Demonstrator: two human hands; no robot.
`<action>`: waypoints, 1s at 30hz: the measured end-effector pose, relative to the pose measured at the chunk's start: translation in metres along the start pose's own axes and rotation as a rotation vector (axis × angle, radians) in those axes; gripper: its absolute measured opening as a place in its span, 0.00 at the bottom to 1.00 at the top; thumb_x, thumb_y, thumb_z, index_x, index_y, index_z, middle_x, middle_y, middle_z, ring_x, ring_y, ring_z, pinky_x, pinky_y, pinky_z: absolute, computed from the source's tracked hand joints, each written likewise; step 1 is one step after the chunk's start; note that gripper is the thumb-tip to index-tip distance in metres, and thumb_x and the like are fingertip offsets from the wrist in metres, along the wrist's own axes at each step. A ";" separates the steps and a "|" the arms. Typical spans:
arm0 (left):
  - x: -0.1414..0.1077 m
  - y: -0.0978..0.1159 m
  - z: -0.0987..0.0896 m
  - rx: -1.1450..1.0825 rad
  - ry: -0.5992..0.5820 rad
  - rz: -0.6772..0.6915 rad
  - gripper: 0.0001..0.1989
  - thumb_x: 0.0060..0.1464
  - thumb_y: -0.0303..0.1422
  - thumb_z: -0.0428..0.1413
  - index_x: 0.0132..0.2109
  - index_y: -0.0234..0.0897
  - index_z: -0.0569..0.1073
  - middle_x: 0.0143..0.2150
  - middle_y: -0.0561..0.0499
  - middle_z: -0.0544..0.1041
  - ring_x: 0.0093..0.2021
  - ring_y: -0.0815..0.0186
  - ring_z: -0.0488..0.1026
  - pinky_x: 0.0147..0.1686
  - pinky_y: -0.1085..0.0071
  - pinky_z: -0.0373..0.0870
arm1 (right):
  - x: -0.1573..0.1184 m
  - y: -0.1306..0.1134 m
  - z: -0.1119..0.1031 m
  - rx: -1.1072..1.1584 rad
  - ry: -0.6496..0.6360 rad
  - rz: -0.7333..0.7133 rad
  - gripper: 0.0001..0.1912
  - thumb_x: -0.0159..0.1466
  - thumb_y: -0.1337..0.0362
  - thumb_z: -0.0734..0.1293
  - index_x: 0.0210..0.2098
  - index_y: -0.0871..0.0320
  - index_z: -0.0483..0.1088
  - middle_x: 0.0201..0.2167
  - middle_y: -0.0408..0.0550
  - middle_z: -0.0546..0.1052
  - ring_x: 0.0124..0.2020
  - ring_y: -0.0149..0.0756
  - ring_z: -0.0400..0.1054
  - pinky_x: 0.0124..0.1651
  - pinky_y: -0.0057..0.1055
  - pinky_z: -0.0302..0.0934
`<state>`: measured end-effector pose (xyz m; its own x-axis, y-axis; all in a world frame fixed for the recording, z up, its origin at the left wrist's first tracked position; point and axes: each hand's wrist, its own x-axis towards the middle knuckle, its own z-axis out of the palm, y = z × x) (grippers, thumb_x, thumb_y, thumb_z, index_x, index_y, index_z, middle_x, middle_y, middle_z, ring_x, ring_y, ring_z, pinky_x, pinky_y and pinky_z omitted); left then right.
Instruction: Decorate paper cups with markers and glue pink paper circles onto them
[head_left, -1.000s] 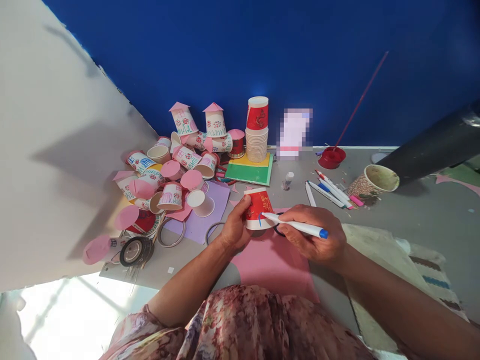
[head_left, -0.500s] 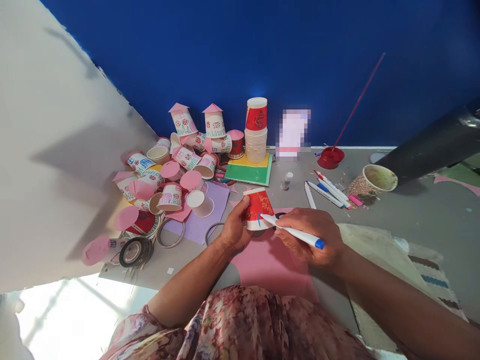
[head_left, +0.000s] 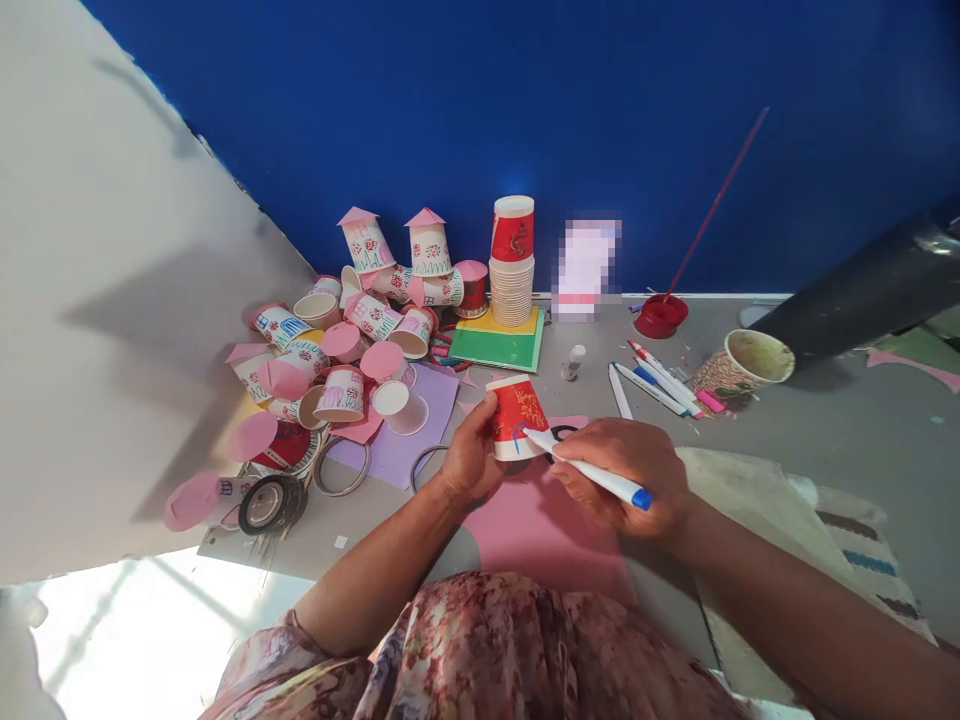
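Note:
My left hand [head_left: 474, 452] grips a red paper cup [head_left: 516, 405] with gold lettering, held upside down and slightly tilted. In my right hand [head_left: 626, 470] is a white marker pen [head_left: 596, 474] with a blue end. Its tip touches the cup's lower side, where a short blue curved line shows on the red. Below both hands lies a pink paper sheet [head_left: 551, 535]. Part of a black ring-shaped roll is visible just behind the marker tip, mostly hidden by my right hand.
Decorated paper cups [head_left: 341, 395] with pink paper tops crowd the left. A stack of cups [head_left: 513, 290] stands on a green and yellow pad [head_left: 499, 345]. Several markers [head_left: 660, 375], a glue stick [head_left: 574, 362] and a patterned cup [head_left: 757, 358] are at the right. Tape rolls [head_left: 262, 503] lie left.
The marker tip has shifted slightly right along the cup, and the blue line has grown into a longer curve. The cup has turned a little in my left hand.

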<state>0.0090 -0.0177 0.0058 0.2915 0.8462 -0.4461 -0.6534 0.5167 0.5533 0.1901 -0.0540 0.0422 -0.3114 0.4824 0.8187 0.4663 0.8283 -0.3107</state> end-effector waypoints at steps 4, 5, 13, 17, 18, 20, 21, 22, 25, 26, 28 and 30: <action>-0.001 0.000 0.002 -0.003 0.004 -0.013 0.16 0.63 0.39 0.58 0.47 0.30 0.80 0.37 0.43 0.84 0.36 0.58 0.82 0.44 0.62 0.77 | -0.001 0.002 0.003 -0.012 -0.005 -0.019 0.06 0.69 0.68 0.68 0.45 0.55 0.71 0.28 0.45 0.83 0.27 0.37 0.79 0.33 0.32 0.71; -0.002 0.000 0.002 -0.001 0.003 -0.016 0.16 0.64 0.39 0.57 0.47 0.29 0.79 0.37 0.43 0.84 0.36 0.57 0.82 0.44 0.62 0.77 | -0.001 0.002 0.002 -0.017 -0.003 -0.018 0.06 0.69 0.68 0.68 0.45 0.55 0.71 0.28 0.45 0.83 0.27 0.37 0.78 0.33 0.32 0.70; -0.002 0.000 0.001 -0.019 -0.023 0.000 0.20 0.64 0.41 0.56 0.53 0.28 0.78 0.39 0.42 0.84 0.39 0.57 0.82 0.46 0.63 0.77 | 0.002 0.002 -0.004 -0.074 0.005 0.028 0.05 0.68 0.68 0.69 0.44 0.55 0.72 0.27 0.46 0.83 0.24 0.36 0.76 0.27 0.33 0.67; -0.001 0.002 0.001 -0.054 -0.027 -0.036 0.20 0.64 0.41 0.56 0.53 0.29 0.77 0.39 0.42 0.84 0.37 0.57 0.82 0.45 0.61 0.77 | 0.001 -0.001 -0.007 -0.023 -0.007 0.060 0.11 0.68 0.69 0.69 0.48 0.51 0.71 0.30 0.45 0.83 0.25 0.39 0.78 0.29 0.35 0.69; -0.001 0.003 0.001 -0.061 -0.030 -0.043 0.20 0.64 0.42 0.56 0.53 0.29 0.77 0.39 0.42 0.84 0.37 0.57 0.82 0.45 0.61 0.77 | 0.001 -0.002 -0.007 -0.016 -0.006 0.065 0.12 0.67 0.69 0.69 0.49 0.49 0.71 0.30 0.45 0.83 0.25 0.40 0.78 0.29 0.36 0.69; -0.002 0.003 0.001 -0.070 -0.030 -0.050 0.20 0.65 0.42 0.56 0.54 0.29 0.77 0.39 0.42 0.84 0.37 0.56 0.83 0.44 0.61 0.77 | 0.002 -0.003 -0.009 -0.016 -0.006 0.070 0.13 0.67 0.70 0.68 0.49 0.48 0.70 0.29 0.44 0.83 0.25 0.40 0.78 0.28 0.36 0.69; -0.002 0.003 0.001 -0.070 -0.028 -0.052 0.20 0.65 0.41 0.55 0.54 0.29 0.77 0.40 0.42 0.84 0.37 0.57 0.83 0.44 0.62 0.77 | 0.002 -0.004 -0.009 -0.020 -0.005 0.069 0.13 0.68 0.70 0.68 0.49 0.48 0.70 0.29 0.44 0.83 0.25 0.40 0.78 0.28 0.37 0.69; -0.002 0.003 0.001 -0.067 -0.025 -0.055 0.21 0.65 0.41 0.55 0.54 0.29 0.77 0.40 0.42 0.84 0.38 0.57 0.83 0.43 0.62 0.77 | 0.003 -0.004 -0.009 -0.022 -0.001 0.064 0.13 0.68 0.70 0.68 0.49 0.49 0.70 0.29 0.44 0.83 0.25 0.40 0.78 0.28 0.36 0.69; -0.002 0.001 -0.001 -0.042 -0.023 -0.057 0.22 0.65 0.42 0.56 0.55 0.29 0.77 0.40 0.42 0.84 0.38 0.57 0.82 0.42 0.63 0.77 | 0.004 -0.003 -0.009 -0.018 0.000 0.058 0.11 0.68 0.70 0.68 0.48 0.50 0.70 0.29 0.45 0.83 0.26 0.40 0.78 0.28 0.36 0.69; -0.002 0.001 -0.001 -0.030 -0.029 -0.054 0.22 0.64 0.43 0.56 0.55 0.29 0.77 0.41 0.42 0.84 0.38 0.57 0.82 0.41 0.63 0.77 | 0.004 -0.003 -0.009 -0.015 -0.006 0.061 0.11 0.68 0.69 0.68 0.48 0.50 0.70 0.29 0.45 0.83 0.26 0.40 0.78 0.28 0.36 0.68; -0.002 0.000 -0.002 -0.013 -0.048 -0.046 0.23 0.63 0.44 0.58 0.56 0.29 0.77 0.41 0.42 0.84 0.37 0.58 0.82 0.40 0.64 0.77 | 0.004 -0.002 -0.010 -0.017 -0.025 0.072 0.10 0.68 0.69 0.68 0.48 0.49 0.71 0.28 0.44 0.82 0.25 0.40 0.78 0.27 0.36 0.68; -0.002 -0.001 -0.002 -0.015 -0.064 -0.035 0.23 0.63 0.43 0.58 0.55 0.28 0.77 0.41 0.42 0.84 0.37 0.58 0.81 0.41 0.65 0.76 | 0.005 -0.001 -0.010 -0.015 -0.034 0.073 0.11 0.68 0.69 0.68 0.47 0.49 0.71 0.28 0.44 0.82 0.24 0.40 0.77 0.27 0.36 0.67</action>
<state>0.0081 -0.0198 0.0048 0.3583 0.8346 -0.4183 -0.6523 0.5444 0.5274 0.1968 -0.0554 0.0512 -0.3038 0.5508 0.7773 0.5008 0.7864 -0.3615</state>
